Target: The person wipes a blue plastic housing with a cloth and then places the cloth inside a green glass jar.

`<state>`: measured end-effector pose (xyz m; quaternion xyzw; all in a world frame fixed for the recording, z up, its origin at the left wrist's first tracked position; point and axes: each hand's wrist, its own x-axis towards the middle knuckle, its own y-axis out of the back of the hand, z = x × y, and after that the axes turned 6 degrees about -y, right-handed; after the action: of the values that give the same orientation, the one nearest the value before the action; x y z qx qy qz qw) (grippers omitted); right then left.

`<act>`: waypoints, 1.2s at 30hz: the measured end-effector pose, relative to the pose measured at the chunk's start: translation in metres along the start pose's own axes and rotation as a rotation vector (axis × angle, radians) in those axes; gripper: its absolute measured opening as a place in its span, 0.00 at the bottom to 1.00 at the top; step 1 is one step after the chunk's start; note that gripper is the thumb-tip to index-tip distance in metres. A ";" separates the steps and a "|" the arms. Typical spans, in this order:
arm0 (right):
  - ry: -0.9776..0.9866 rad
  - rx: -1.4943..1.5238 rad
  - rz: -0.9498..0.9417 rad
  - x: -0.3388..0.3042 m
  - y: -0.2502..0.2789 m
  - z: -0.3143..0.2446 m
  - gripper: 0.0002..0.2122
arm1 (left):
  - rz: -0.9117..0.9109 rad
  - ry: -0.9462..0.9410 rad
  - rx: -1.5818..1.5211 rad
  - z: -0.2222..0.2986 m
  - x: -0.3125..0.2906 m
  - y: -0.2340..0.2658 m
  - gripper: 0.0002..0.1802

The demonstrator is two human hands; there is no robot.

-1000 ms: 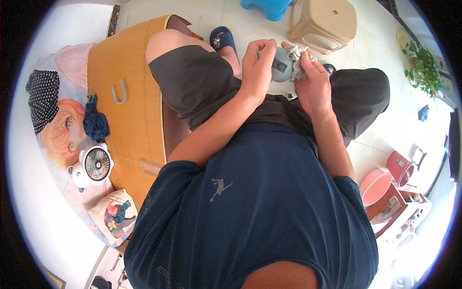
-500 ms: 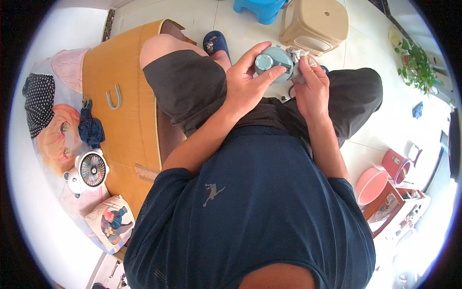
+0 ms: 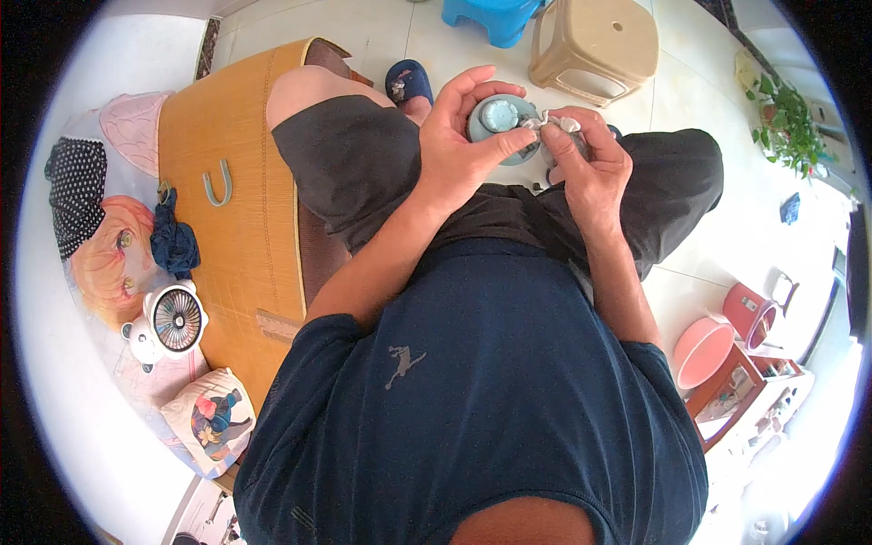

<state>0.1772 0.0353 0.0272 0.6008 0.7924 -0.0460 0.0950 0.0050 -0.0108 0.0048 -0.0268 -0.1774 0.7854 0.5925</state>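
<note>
A pale blue-green bottle (image 3: 500, 114), seen from its top with a round cap, is held above my lap between my thighs. My left hand (image 3: 454, 141) wraps around its left side, the thumb reaching across the front of the top. A crumpled greyish-white cloth (image 3: 568, 127) is pinched between the thumb and fingers of my right hand (image 3: 595, 168). Part of the cloth lies against the right side of the bottle's top, close to my left thumb tip. The lower body of the bottle is hidden from this angle.
On the left is a mat-covered seat (image 3: 227, 109) with a grey U-shaped piece (image 3: 218, 183) and a white fan (image 3: 175, 318). Ahead on the floor stand a beige stool (image 3: 595, 45) and a blue stool (image 3: 495, 18). A pink basin (image 3: 704, 350) sits at right.
The cloth has moved left over the edge of the bottle's top. My right fingers have drawn nearer to my left thumb, and the bottle has shifted slightly left.
</note>
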 end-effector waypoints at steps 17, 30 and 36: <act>0.015 0.095 -0.051 0.004 -0.024 0.005 0.14 | 0.205 0.049 -0.301 -0.007 0.014 -0.011 0.12; -0.054 -0.159 0.018 0.018 -0.019 -0.013 0.16 | 0.090 -0.071 -0.041 0.001 0.018 -0.006 0.07; 0.004 -0.163 -0.103 0.036 -0.014 -0.012 0.16 | 0.212 -0.002 0.040 -0.001 0.018 -0.004 0.09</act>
<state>0.1534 0.0674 0.0314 0.5496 0.8235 0.0149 0.1397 0.0036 0.0075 0.0079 -0.0328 -0.1586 0.8469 0.5064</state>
